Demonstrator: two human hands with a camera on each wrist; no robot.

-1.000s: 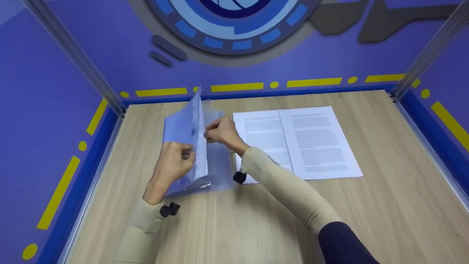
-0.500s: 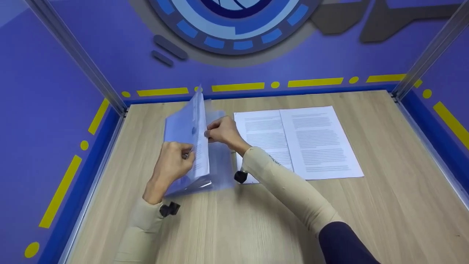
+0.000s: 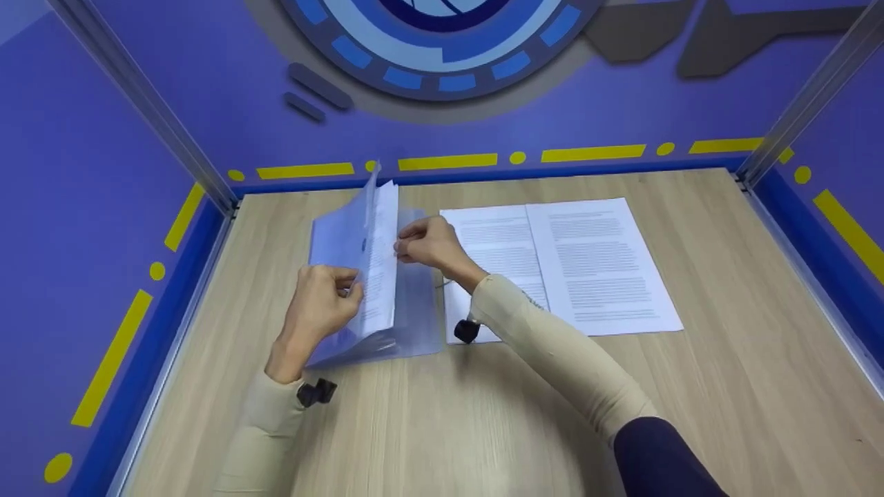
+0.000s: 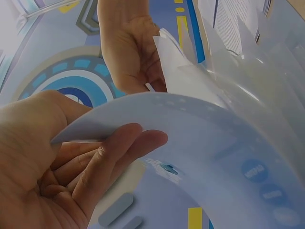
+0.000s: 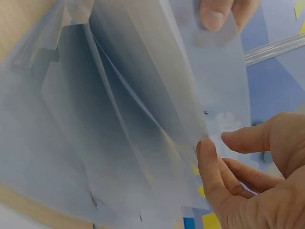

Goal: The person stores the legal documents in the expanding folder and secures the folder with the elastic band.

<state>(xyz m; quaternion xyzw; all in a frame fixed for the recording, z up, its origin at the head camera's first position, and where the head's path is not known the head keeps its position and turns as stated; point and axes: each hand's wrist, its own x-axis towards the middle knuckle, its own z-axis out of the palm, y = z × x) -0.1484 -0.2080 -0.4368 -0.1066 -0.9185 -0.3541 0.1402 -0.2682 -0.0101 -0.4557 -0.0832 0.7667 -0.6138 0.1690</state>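
Observation:
A translucent bluish plastic folder (image 3: 338,241) stands partly opened, its flap raised. My left hand (image 3: 321,304) pinches the flap's edge; in the left wrist view the curved flap (image 4: 200,129) passes between its thumb and fingers. Printed sheets (image 3: 382,276) stand upright inside the folder, slightly apart from the flap. My right hand (image 3: 431,243) is at their right edge. In the right wrist view a fingertip of that right hand (image 5: 257,171) touches the edge, while thumb and index finger have a gap between them. The lower pocket (image 3: 418,317) lies on the table.
Two stacks of printed pages, a left one (image 3: 497,241) and a right one (image 3: 604,269), lie side by side right of the folder. The wooden table (image 3: 483,428) is bounded by blue patterned walls (image 3: 442,131) at the back and sides.
My right hand has moved slightly right. The sheets' upper edge has come away from the flap and leans further right. My left hand stays almost in place, still pinching the flap.

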